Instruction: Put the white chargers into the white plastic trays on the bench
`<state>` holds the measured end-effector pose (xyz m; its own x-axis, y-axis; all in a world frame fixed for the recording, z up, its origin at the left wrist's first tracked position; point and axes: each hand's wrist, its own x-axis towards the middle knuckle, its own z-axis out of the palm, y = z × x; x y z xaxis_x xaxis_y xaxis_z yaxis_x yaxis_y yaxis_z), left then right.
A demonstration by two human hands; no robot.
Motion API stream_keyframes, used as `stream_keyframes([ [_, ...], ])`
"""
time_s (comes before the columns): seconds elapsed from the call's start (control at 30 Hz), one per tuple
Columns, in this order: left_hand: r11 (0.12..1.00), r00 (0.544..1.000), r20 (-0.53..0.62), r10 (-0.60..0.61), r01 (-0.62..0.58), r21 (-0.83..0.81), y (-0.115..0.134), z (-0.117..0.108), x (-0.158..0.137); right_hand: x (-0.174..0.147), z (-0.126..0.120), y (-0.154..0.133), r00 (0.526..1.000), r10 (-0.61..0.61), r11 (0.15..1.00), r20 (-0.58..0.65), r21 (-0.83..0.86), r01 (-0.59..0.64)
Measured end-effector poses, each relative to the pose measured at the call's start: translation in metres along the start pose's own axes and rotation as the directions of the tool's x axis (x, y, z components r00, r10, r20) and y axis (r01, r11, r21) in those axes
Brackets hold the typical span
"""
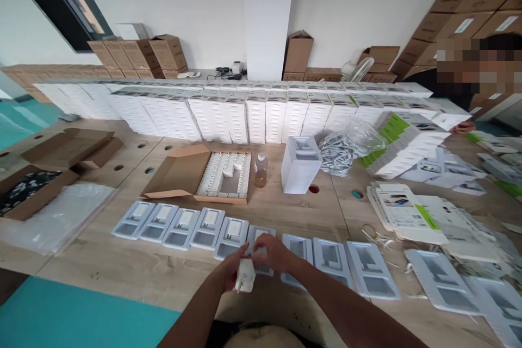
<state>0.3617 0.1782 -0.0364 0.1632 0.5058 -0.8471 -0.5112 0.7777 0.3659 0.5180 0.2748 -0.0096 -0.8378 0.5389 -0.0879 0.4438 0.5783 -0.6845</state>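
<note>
My left hand (230, 274) and my right hand (273, 253) meet over the near edge of the wooden table (122, 266). Both hold a small white charger block (245, 275) just above a white plastic tray (259, 242). That tray lies in a row of similar trays (179, 224) running left to right; the ones to the left each hold a white block, and the ones to the right (369, 269) look unfilled.
An open cardboard box (212, 176) with white blocks sits behind the row, beside a small bottle (260, 170) and a stack of white trays (300, 164). White boxes (244, 111) are stacked along the back. Printed sleeves (403, 209) and a co-worker (468, 81) are at the right.
</note>
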Motion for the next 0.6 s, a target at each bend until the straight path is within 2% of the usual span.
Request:
stream_keyframes([
  [0.1,1.000,0.996,0.085,0.028,-0.027,-0.011,-0.001,0.016,-0.007,-0.024,-0.001,-0.023,0.997,-0.064,0.986,0.036,0.153,0.058],
  [0.17,1.000,0.991,0.132,0.030,-0.030,-0.002,-0.002,0.030,-0.008,-0.037,-0.006,-0.024,0.998,-0.053,0.972,0.034,0.233,0.043],
  [0.27,1.000,0.984,0.177,0.005,-0.009,0.022,-0.002,0.052,-0.005,-0.053,-0.022,0.007,0.998,0.045,0.968,0.033,0.245,-0.052],
  [0.4,0.994,0.978,0.208,-0.001,-0.023,0.109,-0.003,0.073,0.000,-0.070,-0.046,0.070,0.963,0.240,0.969,-0.120,0.090,-0.230],
  [0.5,0.984,0.980,0.200,-0.014,-0.022,0.174,-0.008,0.081,0.008,-0.076,-0.049,0.095,0.957,0.241,0.970,-0.160,-0.004,-0.245],
  [0.6,0.979,0.984,0.175,-0.029,-0.007,0.204,-0.016,0.083,0.020,-0.075,-0.038,0.098,0.964,0.204,0.973,-0.173,-0.074,-0.219],
])
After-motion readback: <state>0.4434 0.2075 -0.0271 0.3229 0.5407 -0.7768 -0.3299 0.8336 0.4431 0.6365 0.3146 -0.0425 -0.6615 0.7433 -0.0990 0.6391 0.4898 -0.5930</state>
